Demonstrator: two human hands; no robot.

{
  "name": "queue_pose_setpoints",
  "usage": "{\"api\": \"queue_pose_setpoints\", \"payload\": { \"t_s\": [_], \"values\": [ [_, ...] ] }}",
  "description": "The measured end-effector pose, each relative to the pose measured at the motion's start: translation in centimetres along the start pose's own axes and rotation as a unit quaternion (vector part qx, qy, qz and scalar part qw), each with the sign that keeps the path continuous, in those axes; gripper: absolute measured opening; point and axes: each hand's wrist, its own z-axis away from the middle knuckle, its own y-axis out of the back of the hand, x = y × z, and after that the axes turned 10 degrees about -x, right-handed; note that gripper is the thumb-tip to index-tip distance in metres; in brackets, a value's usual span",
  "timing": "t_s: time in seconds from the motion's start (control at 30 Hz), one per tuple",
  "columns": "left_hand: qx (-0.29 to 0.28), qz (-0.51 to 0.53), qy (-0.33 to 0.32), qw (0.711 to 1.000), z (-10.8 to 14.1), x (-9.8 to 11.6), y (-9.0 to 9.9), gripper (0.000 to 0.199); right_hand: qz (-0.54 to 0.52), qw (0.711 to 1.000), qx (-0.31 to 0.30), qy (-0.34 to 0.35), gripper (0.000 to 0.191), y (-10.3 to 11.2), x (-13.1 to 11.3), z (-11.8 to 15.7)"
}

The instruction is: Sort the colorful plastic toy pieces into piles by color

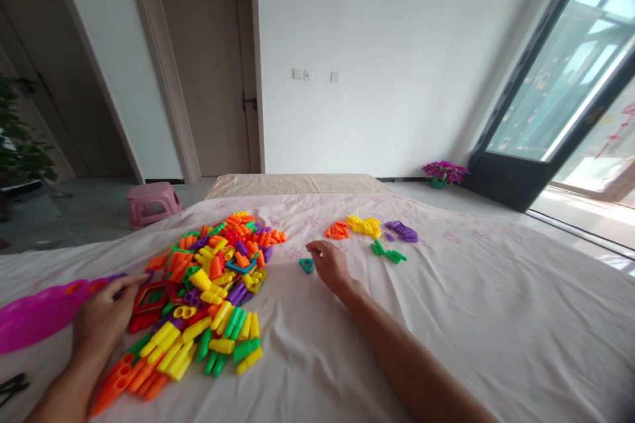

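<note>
On the left, my left hand [105, 312] lies over the edge of a large heap of plastic building pieces [213, 277] in orange, yellow, green, purple and red. Its fingers are stretched out, and the index fingertip reaches a small purple piece [149, 273]; I see no grip on it. A red square frame [149, 301] lies just under that hand. My right hand [330, 263] hovers at the middle of the cloth, fingers slightly bent with nothing visible between them. Close to its left side, a teal triangle piece [306, 266] rests flat on the cloth.
Sorted beyond my right hand are small groups of orange [338, 230], yellow [364, 226], purple [403, 232] and green pieces [389, 252]. A magenta scalloped tray [40, 317] sits at the left. The pale tablecloth [471, 317] is wrinkled. A pink stool [155, 203] stands behind.
</note>
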Motion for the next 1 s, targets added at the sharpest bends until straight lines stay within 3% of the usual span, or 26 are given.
{"api": "queue_pose_setpoints", "payload": {
  "t_s": [0.2,0.37,0.57,1.0],
  "values": [
    [0.002,0.015,-0.010,1.000,0.6,0.6,0.3,0.044,0.048,0.967,-0.139,0.208,0.037,-2.4,-6.4,2.6],
    [0.001,0.021,-0.015,1.000,0.7,0.6,0.3,0.045,0.096,0.929,-0.172,0.313,0.048,-3.1,-9.5,3.2],
    [0.005,0.016,-0.025,1.000,0.5,0.2,0.1,0.045,0.133,0.902,-0.208,0.354,0.050,-3.2,-10.2,3.0],
    [-0.008,-0.011,0.000,1.000,-0.2,-0.1,0.0,0.047,0.149,0.927,-0.171,0.297,0.024,-4.9,-9.1,2.6]
  ]
}}
